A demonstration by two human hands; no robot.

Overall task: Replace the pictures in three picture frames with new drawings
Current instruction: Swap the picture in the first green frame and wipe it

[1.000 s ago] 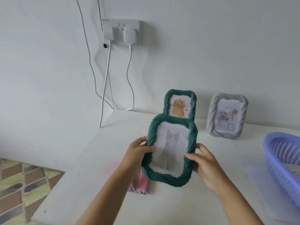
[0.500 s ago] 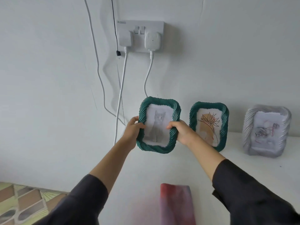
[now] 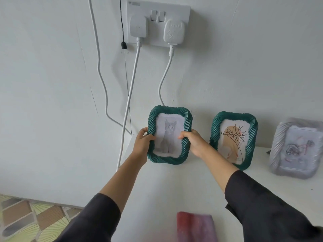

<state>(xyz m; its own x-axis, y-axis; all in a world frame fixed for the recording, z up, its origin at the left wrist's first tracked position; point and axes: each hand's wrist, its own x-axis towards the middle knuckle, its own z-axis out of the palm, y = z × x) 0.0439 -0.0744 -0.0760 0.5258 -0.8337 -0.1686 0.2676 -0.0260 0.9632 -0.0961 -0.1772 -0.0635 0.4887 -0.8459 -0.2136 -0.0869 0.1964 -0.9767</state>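
Since a second ago, both arms have reached forward and carried the green cat-drawing frame (image 3: 169, 135) from mid-air near the body out to the back of the white table (image 3: 174, 189), by the wall. Left hand (image 3: 142, 144) clasps its left edge and right hand (image 3: 190, 142) its right edge, thumbs over the front rim, fingers behind; the bottom edge looks to be touching or just above the tabletop. Just right of the right hand stands the green flower-drawing frame (image 3: 233, 139), and further right the grey rose-drawing frame (image 3: 297, 148). Judging by its look, the frame is light and rigid, its twisted ribbing giving good purchase; the side rails are the place to hold, keeping fingers off the drawing. Whether a rear stand is out is hidden.
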